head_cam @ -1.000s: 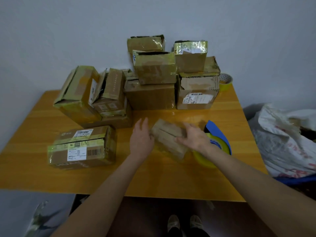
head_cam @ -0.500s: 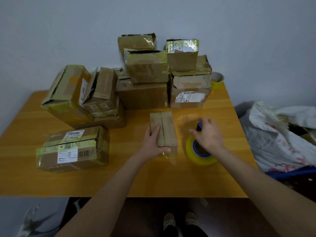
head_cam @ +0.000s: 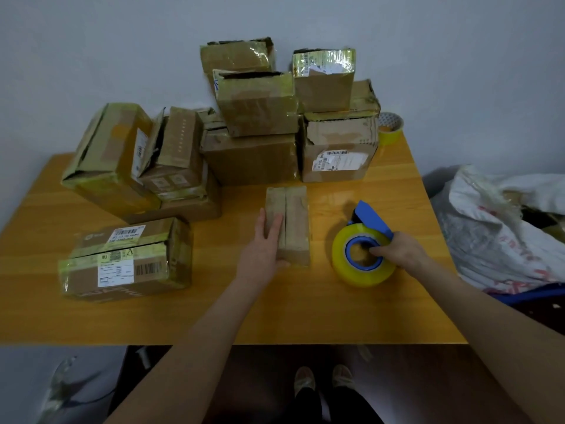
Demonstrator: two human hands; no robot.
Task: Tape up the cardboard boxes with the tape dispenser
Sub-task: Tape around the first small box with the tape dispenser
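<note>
The table (head_cam: 214, 316) carries stacked boxes (head_cam: 253, 160) at the back. In front of them the box (head_cam: 295, 221) lies under your left hand (head_cam: 263, 252), fingers straight. Just beside it, your right hand (head_cam: 403, 252) grips the dispenser (head_cam: 345, 264), fingers curled into its core.

Small unsealed cardboard box (head_cam: 290, 224) flat beside blue dispenser (head_cam: 363, 240), yellow tape.

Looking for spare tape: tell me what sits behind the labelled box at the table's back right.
Behind the right corner of the labelled box a yellow tape roll pokes out. Its left part, and anything else behind the box, is covered.
</note>
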